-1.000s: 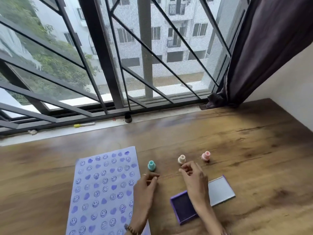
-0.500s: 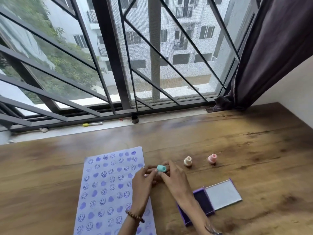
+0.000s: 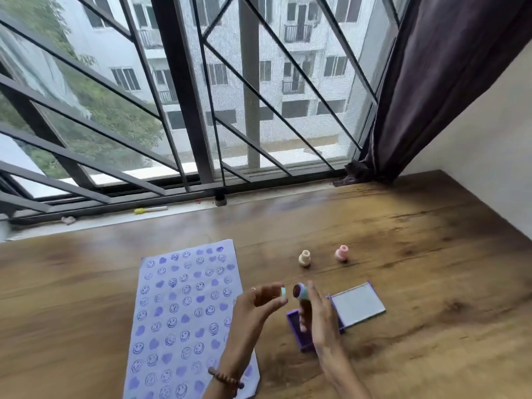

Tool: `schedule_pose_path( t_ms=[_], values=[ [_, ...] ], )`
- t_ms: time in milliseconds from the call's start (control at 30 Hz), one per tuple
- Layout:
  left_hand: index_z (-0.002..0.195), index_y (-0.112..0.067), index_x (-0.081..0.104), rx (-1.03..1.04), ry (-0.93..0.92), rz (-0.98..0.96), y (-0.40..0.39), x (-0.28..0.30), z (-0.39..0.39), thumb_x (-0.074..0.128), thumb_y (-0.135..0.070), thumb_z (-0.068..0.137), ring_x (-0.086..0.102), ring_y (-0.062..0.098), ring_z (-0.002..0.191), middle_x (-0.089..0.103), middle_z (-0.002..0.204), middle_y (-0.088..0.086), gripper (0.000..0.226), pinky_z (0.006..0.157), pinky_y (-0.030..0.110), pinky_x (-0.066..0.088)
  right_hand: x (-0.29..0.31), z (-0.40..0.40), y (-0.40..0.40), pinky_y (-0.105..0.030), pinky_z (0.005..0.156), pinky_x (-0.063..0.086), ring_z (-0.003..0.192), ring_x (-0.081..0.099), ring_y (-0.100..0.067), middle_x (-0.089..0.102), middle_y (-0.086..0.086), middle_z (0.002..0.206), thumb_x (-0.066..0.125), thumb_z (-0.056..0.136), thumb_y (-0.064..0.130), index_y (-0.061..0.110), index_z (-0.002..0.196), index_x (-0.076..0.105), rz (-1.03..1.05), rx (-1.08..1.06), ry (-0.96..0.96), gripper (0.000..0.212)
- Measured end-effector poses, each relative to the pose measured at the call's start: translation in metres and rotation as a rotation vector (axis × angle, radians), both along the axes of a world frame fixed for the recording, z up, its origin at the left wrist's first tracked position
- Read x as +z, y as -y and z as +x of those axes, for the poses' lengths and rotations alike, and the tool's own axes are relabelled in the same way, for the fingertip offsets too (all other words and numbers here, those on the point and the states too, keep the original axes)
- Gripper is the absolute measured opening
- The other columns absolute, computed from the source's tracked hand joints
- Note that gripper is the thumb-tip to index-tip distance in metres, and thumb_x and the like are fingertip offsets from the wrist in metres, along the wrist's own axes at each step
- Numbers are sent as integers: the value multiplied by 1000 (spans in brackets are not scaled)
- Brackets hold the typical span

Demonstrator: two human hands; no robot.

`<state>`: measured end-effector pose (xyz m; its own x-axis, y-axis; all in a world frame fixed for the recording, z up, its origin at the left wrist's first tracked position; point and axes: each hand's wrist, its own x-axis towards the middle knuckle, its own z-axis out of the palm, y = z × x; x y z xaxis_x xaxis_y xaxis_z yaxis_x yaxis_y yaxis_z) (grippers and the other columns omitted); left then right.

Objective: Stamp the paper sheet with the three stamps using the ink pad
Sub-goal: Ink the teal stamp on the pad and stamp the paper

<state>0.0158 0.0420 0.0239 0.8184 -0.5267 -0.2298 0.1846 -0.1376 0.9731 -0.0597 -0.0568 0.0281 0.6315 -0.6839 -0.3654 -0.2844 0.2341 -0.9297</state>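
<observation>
A paper sheet (image 3: pixel 184 318) covered with purple smiley and heart prints lies on the wooden table (image 3: pixel 417 254). My right hand (image 3: pixel 316 318) holds the teal stamp (image 3: pixel 300 293) above the table, its dark inked face turned toward my left hand. My left hand (image 3: pixel 256 306) pinches the stamp's small teal cap (image 3: pixel 283 291), a short gap away from the stamp. The open purple ink pad (image 3: pixel 299 332) sits under my right hand, its lid (image 3: pixel 357 303) lying flat to the right. A cream stamp (image 3: pixel 304 258) and a pink stamp (image 3: pixel 342 253) stand capped behind.
A barred window and its sill run along the table's far edge, with a yellow-tipped pen (image 3: pixel 149 210) on the sill. A dark curtain (image 3: pixel 431 82) hangs at the right corner beside a white wall.
Both hands picked the teal stamp off the table, lifted it, and pulled its cap off. The cap is now in my left hand and the stamp in my right.
</observation>
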Motion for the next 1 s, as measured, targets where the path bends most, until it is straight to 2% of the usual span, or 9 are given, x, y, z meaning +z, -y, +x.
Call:
schedule_pose_path(
  t_ms=[67,133,267,433,533,667,833,933,1000],
  values=[
    [89,-13,71,-27,215,155,-2,-1,-2,73,1,70,64,13,79,71,88,9,24,74,22,50,4,-5,3,-18,31,34,31,44,-10,51,0,37,44,94,26,7,60,56,452,-154,87,41],
    [95,-14,68,-95,428,280,-5,-7,-4,67,4,73,62,13,87,68,95,5,28,78,22,46,7,-16,7,-17,30,39,31,49,-11,54,-5,39,48,91,19,2,64,59,659,-211,128,34],
    [103,-14,65,-163,588,394,-9,-17,-10,54,-6,86,60,18,95,63,106,3,22,78,29,46,10,-40,12,-22,43,55,48,59,-17,58,-12,59,49,89,10,-3,77,61,805,-213,236,21],
    [112,-17,61,-175,647,447,-11,-25,-14,55,-9,86,58,18,102,59,117,1,28,83,32,48,7,-56,19,-22,48,58,53,63,-18,65,-11,59,49,88,3,-1,79,61,728,-245,268,16],
    [118,-19,57,-177,656,408,-10,-27,-15,62,-14,83,52,17,115,53,127,0,35,92,26,41,4,-62,25,-19,50,57,62,59,-19,64,-12,71,51,87,1,2,85,63,538,-211,204,12],
    [128,-23,48,-307,735,451,-4,-32,-17,69,-44,73,30,19,133,39,143,1,62,109,27,25,2,-63,31,-20,59,55,70,60,-18,64,-12,81,61,82,0,1,86,68,151,-108,9,8],
    [133,-28,39,-420,724,535,-1,-47,-25,66,-59,67,2,17,142,18,153,-2,78,117,33,10,0,-61,26,-32,74,48,82,63,-19,64,-1,94,68,79,13,18,94,69,-633,93,-314,15],
    [133,-28,41,-401,745,518,-2,-51,-25,64,-61,68,0,16,142,19,153,-3,77,118,37,12,1,-62,16,-26,69,47,83,64,-15,63,3,100,64,83,16,21,101,65,-909,277,-397,18],
    [132,-28,41,-399,772,517,-1,-52,-24,62,-64,68,0,13,141,20,152,-5,76,118,37,13,-2,-63,12,-21,53,47,65,65,-11,66,4,83,78,69,13,20,85,67,-1077,355,-405,21]
  ],
)
